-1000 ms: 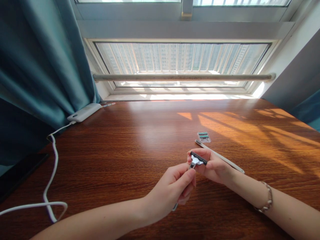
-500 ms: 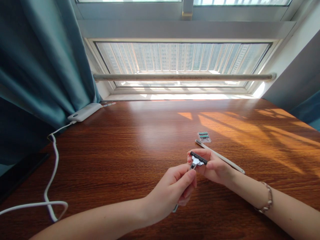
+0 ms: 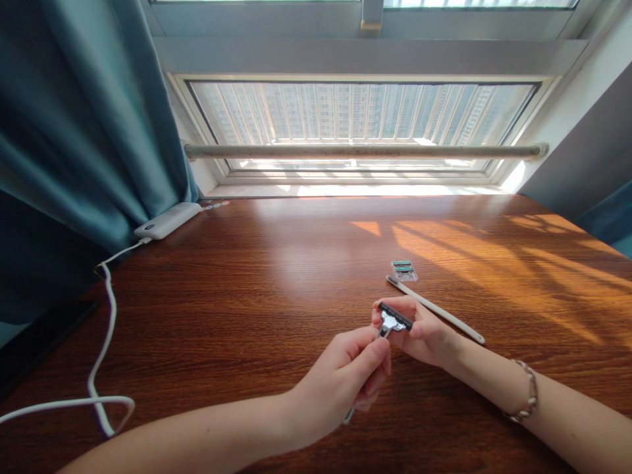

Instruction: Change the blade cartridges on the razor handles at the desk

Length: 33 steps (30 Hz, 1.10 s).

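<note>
A razor (image 3: 390, 321) with a silver neck and a dark head is held over the table. My left hand (image 3: 348, 368) is wrapped round its handle, whose end pokes out below the fingers. At the razor's head, my right hand (image 3: 427, 332) is closed, thumb and fingers at the two ends of the dark bar. Just beyond the right hand lies a white toothbrush (image 3: 444, 315) with dark bristles. Behind it rests a clear plastic case (image 3: 405, 270) with green-striped razor blades inside.
The brown wooden table (image 3: 222, 296) reaches to the window. At the left back, by the blue curtain (image 3: 99, 118), lies a white power bank (image 3: 168, 220) with a white cable (image 3: 109, 329). A dark flat object (image 3: 44, 342) lies at the left edge.
Both hands and the razor keep nearly the same pose, with only a tiny shift right and down in the picture. The toothbrush and the blade case stay in place.
</note>
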Each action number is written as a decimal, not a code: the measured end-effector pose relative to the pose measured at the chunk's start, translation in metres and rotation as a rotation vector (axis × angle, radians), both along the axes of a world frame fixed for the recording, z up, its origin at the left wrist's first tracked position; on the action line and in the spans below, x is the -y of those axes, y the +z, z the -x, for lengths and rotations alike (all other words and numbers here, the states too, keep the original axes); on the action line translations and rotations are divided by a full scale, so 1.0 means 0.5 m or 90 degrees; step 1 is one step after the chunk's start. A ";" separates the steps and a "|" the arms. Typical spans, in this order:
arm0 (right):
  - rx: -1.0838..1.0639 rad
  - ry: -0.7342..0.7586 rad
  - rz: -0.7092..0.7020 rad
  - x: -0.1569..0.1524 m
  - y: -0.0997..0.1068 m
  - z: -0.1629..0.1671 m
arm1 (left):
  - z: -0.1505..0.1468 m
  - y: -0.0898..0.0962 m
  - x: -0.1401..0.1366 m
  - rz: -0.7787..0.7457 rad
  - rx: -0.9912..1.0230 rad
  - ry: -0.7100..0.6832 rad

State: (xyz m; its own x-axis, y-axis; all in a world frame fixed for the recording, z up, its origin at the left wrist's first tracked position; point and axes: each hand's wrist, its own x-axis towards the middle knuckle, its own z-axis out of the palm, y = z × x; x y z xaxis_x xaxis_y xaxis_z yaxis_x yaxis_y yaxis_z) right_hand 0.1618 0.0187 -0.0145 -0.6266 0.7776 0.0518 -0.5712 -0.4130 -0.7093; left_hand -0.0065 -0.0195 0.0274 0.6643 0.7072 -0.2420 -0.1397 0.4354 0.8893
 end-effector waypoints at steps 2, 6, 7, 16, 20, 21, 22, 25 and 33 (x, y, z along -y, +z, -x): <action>0.005 -0.001 0.002 0.001 -0.001 0.001 | 0.000 -0.001 0.001 0.010 0.009 -0.005; 0.009 -0.002 0.006 0.002 -0.007 0.003 | 0.000 -0.004 0.003 0.021 0.031 -0.018; 0.008 0.000 0.004 0.002 -0.009 0.004 | 0.000 -0.004 0.003 0.020 0.035 -0.022; 0.034 0.012 -0.016 0.000 -0.009 0.000 | 0.001 -0.002 -0.005 0.072 0.034 -0.055; 0.045 0.009 -0.028 -0.001 -0.009 -0.001 | 0.002 0.002 -0.007 0.080 0.044 -0.069; 0.046 0.010 -0.028 -0.001 -0.008 -0.001 | 0.002 0.004 -0.007 0.082 0.049 -0.074; 0.046 0.014 -0.028 -0.001 -0.008 -0.001 | 0.002 0.005 -0.007 0.084 0.053 -0.076; 0.040 0.033 -0.021 0.000 -0.002 0.001 | 0.003 0.007 -0.009 0.085 0.058 -0.076; 0.022 -0.022 0.023 0.000 0.000 0.004 | -0.001 -0.011 -0.009 0.057 0.049 -0.002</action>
